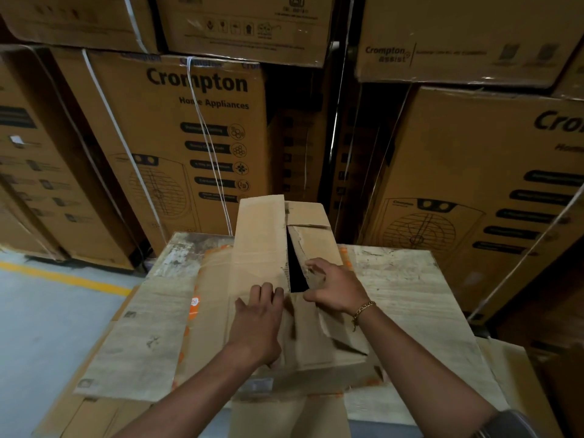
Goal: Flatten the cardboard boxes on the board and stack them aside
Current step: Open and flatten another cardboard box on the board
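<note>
the step in hand looks like the flattening itself. one cardboard box [268, 248] lies lengthwise on the pale, worn table [410, 279], its far end poking past the table's back edge toward the stacked crompton cartons [189, 137]. its top is split along a dark gap [295, 270] between two long flaps.

the left hand [259, 314] lies flat with fingers straight, pressing on the left flap [259, 235] just beside the gap and holding nothing. the right hand [335, 289], a chain bracelet [363, 309] at the wrist, has its fingers curled over the torn edge of the right flap [316, 241], gripping it at the gap.

the box is not yet flat: the gap shows hollow space beneath, and the near right corner is crumpled and torn. under it, to the left, lies a flattened sheet [132, 336] with orange print.

the next move probably calls for pulling the right flap outward while the left hand pins its side, then pressing the walls down. the torn edge may rip further, so a grip nearer the fold would likely serve better.
</note>
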Tool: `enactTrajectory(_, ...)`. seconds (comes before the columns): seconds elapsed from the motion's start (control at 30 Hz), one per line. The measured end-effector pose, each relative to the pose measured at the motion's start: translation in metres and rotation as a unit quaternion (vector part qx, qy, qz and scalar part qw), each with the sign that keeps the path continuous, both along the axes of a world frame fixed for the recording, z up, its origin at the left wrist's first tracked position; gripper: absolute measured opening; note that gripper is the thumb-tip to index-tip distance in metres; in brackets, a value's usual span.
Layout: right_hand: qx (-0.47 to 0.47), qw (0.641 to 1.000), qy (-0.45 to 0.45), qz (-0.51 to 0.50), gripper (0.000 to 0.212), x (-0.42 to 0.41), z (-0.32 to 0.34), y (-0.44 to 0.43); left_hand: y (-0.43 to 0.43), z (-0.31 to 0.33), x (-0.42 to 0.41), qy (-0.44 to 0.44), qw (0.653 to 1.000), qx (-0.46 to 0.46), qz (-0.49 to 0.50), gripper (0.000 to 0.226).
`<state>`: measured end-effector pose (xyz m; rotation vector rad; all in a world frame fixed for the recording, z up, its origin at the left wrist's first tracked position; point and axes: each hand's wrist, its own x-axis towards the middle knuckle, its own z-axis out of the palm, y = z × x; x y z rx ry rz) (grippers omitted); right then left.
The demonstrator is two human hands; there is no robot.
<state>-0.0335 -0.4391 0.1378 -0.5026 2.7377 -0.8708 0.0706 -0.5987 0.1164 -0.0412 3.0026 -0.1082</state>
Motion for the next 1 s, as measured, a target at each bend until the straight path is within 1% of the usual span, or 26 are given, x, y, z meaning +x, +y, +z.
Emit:
enactTrajectory(0.2,-0.058,0.998,0.029,0.028,0.069,0.006,-0.002,0.007,0.002,-0.009,0.030,0.060,0.998,0.016,0.005,0.118)
enactTrajectory(0.33,-0.115,0.993,0.028,0.022,0.068,0.008,-0.005,0.015,0.006,-0.012,0.041,0.108,0.994,0.004,0.014,0.113)
enactTrajectory(0.43,-0.151,0.988,0.022,0.025,0.060,0.003,-0.002,0.023,0.012,-0.011,0.052,0.146,0.989,-0.003,0.005,0.111)
enactTrajectory(0.6,-0.225,0.974,-0.008,0.009,0.049,-0.004,0.000,0.038,0.026,-0.013,0.075,0.218,0.976,-0.009,0.008,0.090)
enactTrajectory(0.87,-0.294,0.955,-0.028,-0.005,0.047,-0.002,0.003,0.050,0.035,-0.027,0.100,0.296,0.955,-0.031,0.000,0.079)
enactTrajectory(1.0,-0.316,0.947,-0.047,-0.021,0.044,-0.004,-0.001,0.054,0.040,-0.039,0.109,0.342,0.939,-0.031,0.006,0.068)
